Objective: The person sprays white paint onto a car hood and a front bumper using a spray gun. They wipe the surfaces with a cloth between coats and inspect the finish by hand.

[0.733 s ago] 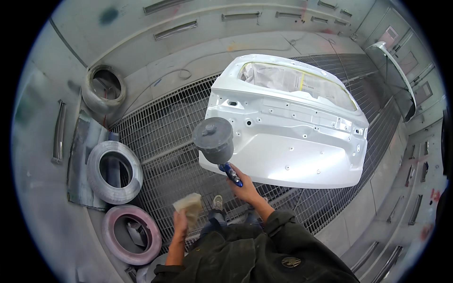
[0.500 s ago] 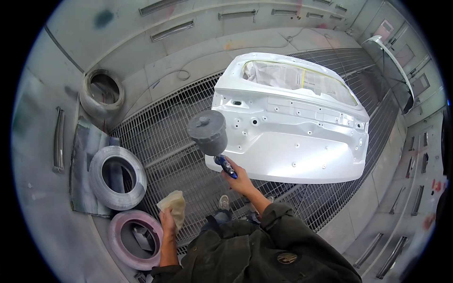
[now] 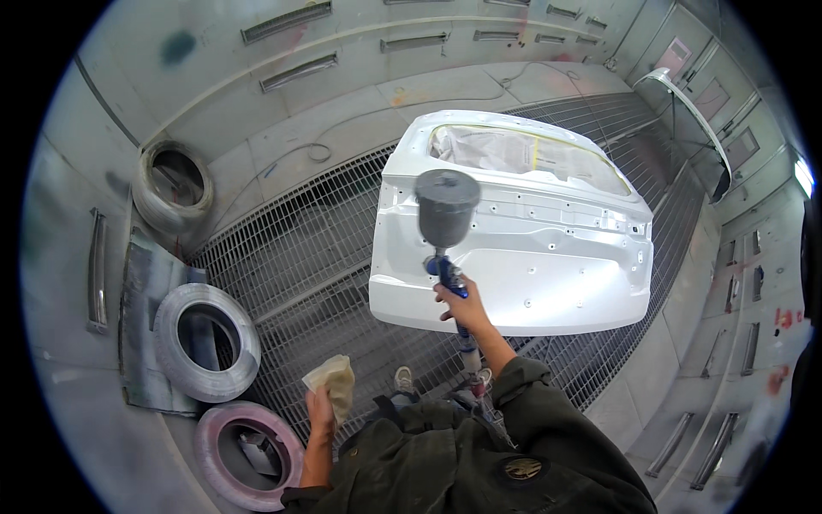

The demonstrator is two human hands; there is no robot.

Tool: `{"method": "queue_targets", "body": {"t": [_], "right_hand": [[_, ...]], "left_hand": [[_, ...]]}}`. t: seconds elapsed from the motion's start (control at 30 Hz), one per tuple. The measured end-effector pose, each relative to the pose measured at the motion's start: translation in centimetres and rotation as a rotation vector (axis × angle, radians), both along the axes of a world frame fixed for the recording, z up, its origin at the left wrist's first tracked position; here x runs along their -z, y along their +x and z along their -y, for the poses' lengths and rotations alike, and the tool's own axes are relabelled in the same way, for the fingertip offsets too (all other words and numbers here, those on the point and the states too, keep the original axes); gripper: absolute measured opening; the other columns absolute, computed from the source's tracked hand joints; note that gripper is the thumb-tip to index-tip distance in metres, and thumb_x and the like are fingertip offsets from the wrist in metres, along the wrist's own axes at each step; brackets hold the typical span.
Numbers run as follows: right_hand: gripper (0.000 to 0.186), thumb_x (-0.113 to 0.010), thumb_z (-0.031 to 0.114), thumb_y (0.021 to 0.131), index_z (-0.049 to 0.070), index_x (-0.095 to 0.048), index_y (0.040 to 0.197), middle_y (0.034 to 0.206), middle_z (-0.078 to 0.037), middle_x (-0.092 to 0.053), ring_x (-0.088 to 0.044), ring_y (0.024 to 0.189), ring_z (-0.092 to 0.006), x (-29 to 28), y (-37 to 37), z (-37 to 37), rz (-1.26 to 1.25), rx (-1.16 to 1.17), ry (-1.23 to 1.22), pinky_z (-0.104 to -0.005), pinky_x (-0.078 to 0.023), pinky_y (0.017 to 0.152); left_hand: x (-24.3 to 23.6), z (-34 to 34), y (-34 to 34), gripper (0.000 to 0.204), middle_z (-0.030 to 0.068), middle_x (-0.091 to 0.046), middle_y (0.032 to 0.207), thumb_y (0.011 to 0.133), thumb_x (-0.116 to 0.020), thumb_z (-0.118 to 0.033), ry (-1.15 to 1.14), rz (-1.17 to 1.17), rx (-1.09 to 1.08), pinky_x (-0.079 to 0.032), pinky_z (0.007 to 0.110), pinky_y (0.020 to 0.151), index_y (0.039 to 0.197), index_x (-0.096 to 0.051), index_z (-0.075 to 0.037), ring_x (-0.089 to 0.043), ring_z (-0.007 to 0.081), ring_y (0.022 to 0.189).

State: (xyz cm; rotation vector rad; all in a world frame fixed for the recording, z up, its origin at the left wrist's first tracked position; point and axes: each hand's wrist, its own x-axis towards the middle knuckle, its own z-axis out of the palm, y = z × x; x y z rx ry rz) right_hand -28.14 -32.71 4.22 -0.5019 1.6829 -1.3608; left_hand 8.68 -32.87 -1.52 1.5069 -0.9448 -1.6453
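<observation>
My right hand (image 3: 462, 306) is closed round the handle of a blue spray gun (image 3: 449, 276), held over the near left part of a white car tailgate (image 3: 565, 278). On top of the gun sits a grey paint cup (image 3: 448, 210), nearly upright, which hides part of the panel behind it. The tailgate's window opening is covered with masking paper (image 3: 505, 152) edged in yellow tape. Lower left, my left hand (image 3: 320, 411) grips a pale yellowish cloth (image 3: 334, 383), away from the panel.
Under me and the tailgate runs a metal floor grating (image 3: 300, 283). Along the left wall stand a grey tyre (image 3: 173, 187), a whitish tyre (image 3: 175, 377) and a pinkish tyre (image 3: 210, 467). A thin hose (image 3: 318, 152) lies on the floor behind; a curved white panel (image 3: 698, 111) stands far right.
My right hand has brought the spray gun right and farther over the tailgate, and its cup has swung from tilted left to nearly upright. The left hand with the cloth has shifted slightly right.
</observation>
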Motion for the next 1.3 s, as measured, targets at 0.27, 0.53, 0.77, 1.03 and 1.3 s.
{"method": "queue_targets", "body": {"t": [0.27, 0.53, 0.77, 1.03, 1.3], "right_hand": [[0.031, -0.068, 0.016, 0.084, 0.001, -0.057, 0.109, 0.088, -0.006, -0.061, -0.062, 0.078, -0.0142, -2.3, -3.4, -4.6, -0.032, 0.171, 0.037, -0.0302, -0.056, 0.046], [0.025, -0.066, 0.016, 0.085, 0.001, -0.059, 0.103, 0.085, -0.006, -0.061, -0.062, 0.076, -0.0136, -2.5, -1.9, -5.3, -0.028, 0.094, 0.066, -0.0295, -0.056, 0.047], [0.028, -0.067, 0.017, 0.085, 0.002, -0.057, 0.106, 0.078, -0.005, -0.06, -0.062, 0.072, -0.014, -1.9, 0.2, -4.1, -0.03, -0.002, 0.064, -0.0311, -0.055, 0.046], [0.029, -0.068, 0.018, 0.085, 0.002, -0.057, 0.106, 0.079, -0.005, -0.059, -0.062, 0.073, -0.0133, -1.8, 1.2, -3.7, -0.049, -0.029, 0.05, -0.0296, -0.054, 0.044], [0.026, -0.066, 0.021, 0.087, 0.002, -0.058, 0.103, 0.083, -0.004, -0.061, -0.062, 0.076, -0.0124, -1.7, 0.9, -4.6, -0.043, -0.019, 0.058, -0.0296, -0.054, 0.045]], "left_hand": [[2.8, 0.8, 0.1, 0.032, 0.0085, -0.067, 0.094, 0.085, -0.045, -0.009, -0.01, 0.048, 0.134, -0.048, 0.03, 0.077, 0.106, -0.063, 0.008, -0.062, 0.0179, 0.085], [3.4, -0.3, -0.9, 0.032, 0.0091, -0.066, 0.1, 0.085, -0.044, -0.004, -0.06, 0.064, 0.218, -0.049, 0.029, 0.076, 0.109, -0.063, 0.006, -0.062, 0.0175, 0.088], [3.3, -0.8, 0.8, 0.033, 0.0096, -0.068, 0.105, 0.086, -0.046, -0.003, -0.145, 0.066, 0.197, -0.047, 0.029, 0.085, 0.113, -0.063, 0.004, -0.063, 0.0182, 0.096], [2.5, -1.7, 1.8, 0.035, 0.0085, -0.068, 0.102, 0.083, -0.043, -0.001, -0.128, 0.059, 0.175, -0.048, 0.029, 0.083, 0.111, -0.064, 0.004, -0.062, 0.0168, 0.094], [1.9, -1.5, 1.3, 0.036, 0.0085, -0.068, 0.101, 0.081, -0.044, -0.003, -0.084, 0.08, 0.221, -0.048, 0.029, 0.081, 0.11, -0.064, 0.004, -0.062, 0.0175, 0.092]]}}
